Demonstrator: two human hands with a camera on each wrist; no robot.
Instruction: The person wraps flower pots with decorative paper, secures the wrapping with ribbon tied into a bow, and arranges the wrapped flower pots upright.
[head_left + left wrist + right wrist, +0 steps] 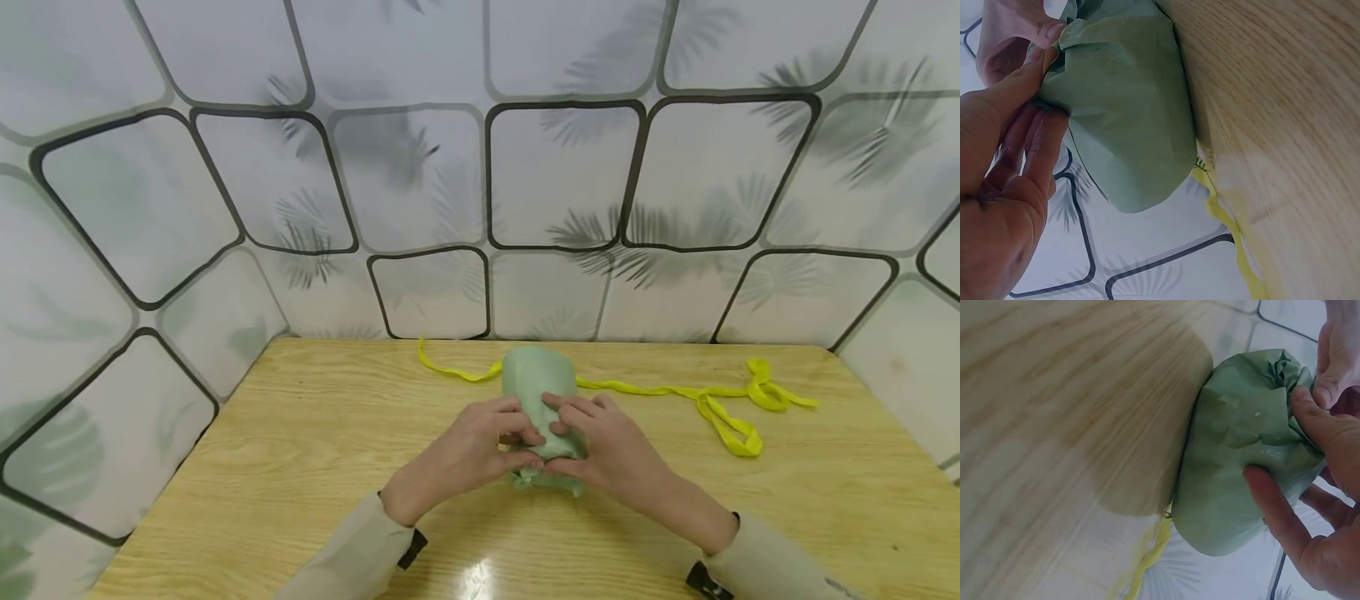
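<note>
Left grip (474, 443) and right grip (613, 450) pinch a rounded, crinkled green bundle (531, 387).

Free table (322, 450) at left, ribbon (645, 390) behind package (536, 375)

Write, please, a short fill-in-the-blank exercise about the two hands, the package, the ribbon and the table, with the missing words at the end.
1. The package between the left hand and the right hand is coloured ____.
2. The ribbon is coloured ____.
3. In the head view, the ribbon's loops lie to the ____ of the package.
4. The table shows a ____ grain.

Missing words: green; yellow; right; wood.
</note>
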